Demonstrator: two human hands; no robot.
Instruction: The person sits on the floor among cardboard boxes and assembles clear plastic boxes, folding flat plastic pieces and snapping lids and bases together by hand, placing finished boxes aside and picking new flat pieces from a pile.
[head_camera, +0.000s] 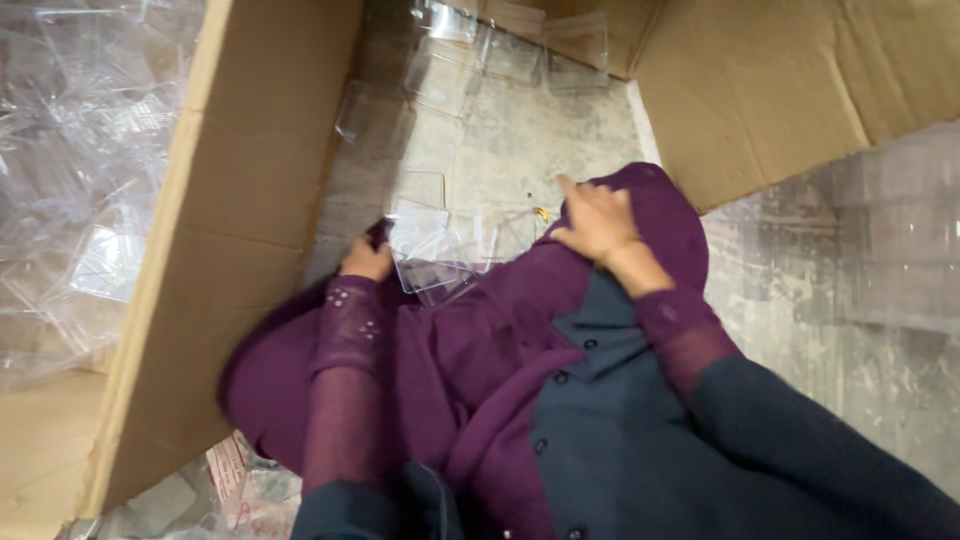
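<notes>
Hands worked beside clear plastic lids (440, 245): left hand (366, 262) closed on the lids' near edge, right hand (597, 222) gripped purple cloth (500, 320) just right of them.

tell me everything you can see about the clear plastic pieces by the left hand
The clear plastic pieces are thin, transparent and roughly rectangular, like shallow lids or trays, with glossy edges that catch the light. Several overlap in a loose pile on the grey concrete floor, lying flat or slightly tilted. The left hand touches the pile's left edge; whether it grips one is unclear. The purple cloth meets the pile's lower edge, and the right hand rests on the cloth just to its right.
</notes>
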